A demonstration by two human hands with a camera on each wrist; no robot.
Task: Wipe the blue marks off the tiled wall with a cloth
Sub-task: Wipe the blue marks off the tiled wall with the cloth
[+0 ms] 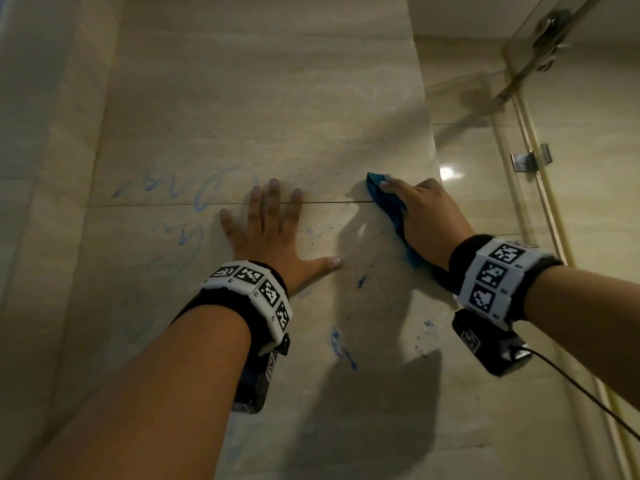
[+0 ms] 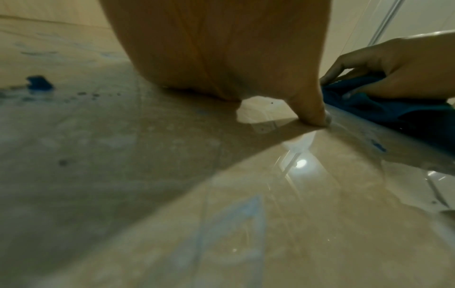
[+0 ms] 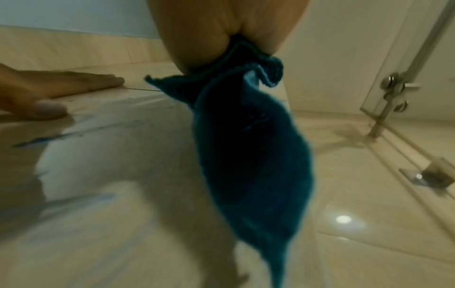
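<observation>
The blue marks [image 1: 341, 344] are scattered over the beige glossy tiled wall [image 1: 242, 98]: faint, smeared loops up at the left above the grout line, a paler patch below those, and darker short dashes and specks lower down, between the two wrists. The lower ones look the freshest and thickest; the upper scribble already looks thinned out.

The crumpled teal cloth [image 1: 391, 209] sits right of all that, straddling the grout line, pinned flat to the tile under the right hand [image 1: 427, 220]. Its fingers [image 1: 388, 184] lie over the cloth and curl round its bunched edge, so it is gripped as well as pressed; the right wrist view shows a loose tail of cloth hanging free below the palm.

The left hand [image 1: 273, 233] is spread flat on the wall just left of the cloth, fingers apart and straight, thumb out toward the cloth, holding nothing and bracing.

In my judgement, wiping is under way with plenty left to clear. To do this pass well, the right hand should keep firm, even pressure and sweep down and left over the dark dashes, turning to a clean fold so pigment isn't smeared back. The left hand covers some marked tile, so it needs to shift.
</observation>
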